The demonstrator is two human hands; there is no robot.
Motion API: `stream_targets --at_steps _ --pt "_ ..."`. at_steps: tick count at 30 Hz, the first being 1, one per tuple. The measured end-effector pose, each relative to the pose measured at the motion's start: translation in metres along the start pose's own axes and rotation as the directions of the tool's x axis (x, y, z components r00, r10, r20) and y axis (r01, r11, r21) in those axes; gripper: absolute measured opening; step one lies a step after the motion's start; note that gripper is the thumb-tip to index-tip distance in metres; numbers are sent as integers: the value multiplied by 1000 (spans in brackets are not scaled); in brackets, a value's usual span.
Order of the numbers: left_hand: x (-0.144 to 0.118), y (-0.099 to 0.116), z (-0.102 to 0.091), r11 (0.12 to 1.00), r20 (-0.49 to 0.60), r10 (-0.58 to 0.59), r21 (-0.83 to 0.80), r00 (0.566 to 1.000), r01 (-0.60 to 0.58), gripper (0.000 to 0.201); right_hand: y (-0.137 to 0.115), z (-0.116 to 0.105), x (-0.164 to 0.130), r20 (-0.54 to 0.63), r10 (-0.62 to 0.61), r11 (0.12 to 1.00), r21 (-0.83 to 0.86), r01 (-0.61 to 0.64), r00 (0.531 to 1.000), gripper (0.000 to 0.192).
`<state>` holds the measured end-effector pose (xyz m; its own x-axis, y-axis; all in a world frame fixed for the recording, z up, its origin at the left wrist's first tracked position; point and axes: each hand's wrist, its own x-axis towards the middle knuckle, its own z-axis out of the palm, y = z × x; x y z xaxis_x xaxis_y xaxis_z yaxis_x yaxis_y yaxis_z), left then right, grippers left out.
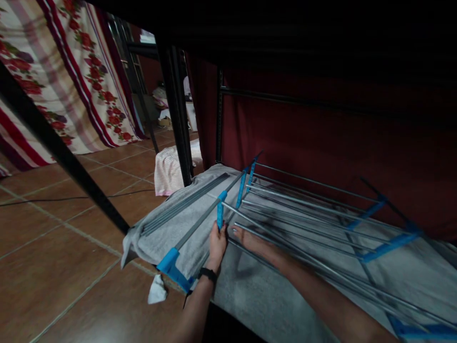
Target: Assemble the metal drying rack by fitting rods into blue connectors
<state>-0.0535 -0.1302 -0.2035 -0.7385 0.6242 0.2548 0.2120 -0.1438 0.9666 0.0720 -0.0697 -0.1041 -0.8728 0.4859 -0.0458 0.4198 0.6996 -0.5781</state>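
Note:
A folded clothes drying rack (307,209) with grey metal rods and blue plastic joints lies on a grey sheet over a low bed. My left hand (216,243), a black band on its wrist, grips a blue connector piece (221,215) at the rack's near-left side. My right hand (250,239) reaches in from the right, fingers closed around a thin metal rod (262,224) just beside the connector. A loose bundle of grey rods (183,206) lies on the sheet to the left.
A black bunk frame post (176,114) stands behind the rack, and a slanted black bar (60,152) crosses the left. A dark red curtain (321,138) hangs behind the bed. Brown floor tiles (53,267), a floral sheet (71,71) and a black cable lie left.

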Motion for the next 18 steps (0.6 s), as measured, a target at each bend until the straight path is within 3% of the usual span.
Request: stream_targets --at_steps 3,7,13,18 --pt "-4 3 1 1000 48 -1 17 999 0 23 6 -2 -5 -6 5 1000 -31 -5 1000 41" --pt "-10 7 5 1000 57 -6 31 998 4 22 -3 -6 -4 -30 13 997 -79 -15 999 44" --pt "-16 14 9 999 64 -23 34 998 21 28 -16 -7 -4 69 164 958 -248 -142 984 40" --pt "-16 22 9 996 68 -59 70 996 55 24 -21 -10 -5 85 189 952 -261 -161 978 41"
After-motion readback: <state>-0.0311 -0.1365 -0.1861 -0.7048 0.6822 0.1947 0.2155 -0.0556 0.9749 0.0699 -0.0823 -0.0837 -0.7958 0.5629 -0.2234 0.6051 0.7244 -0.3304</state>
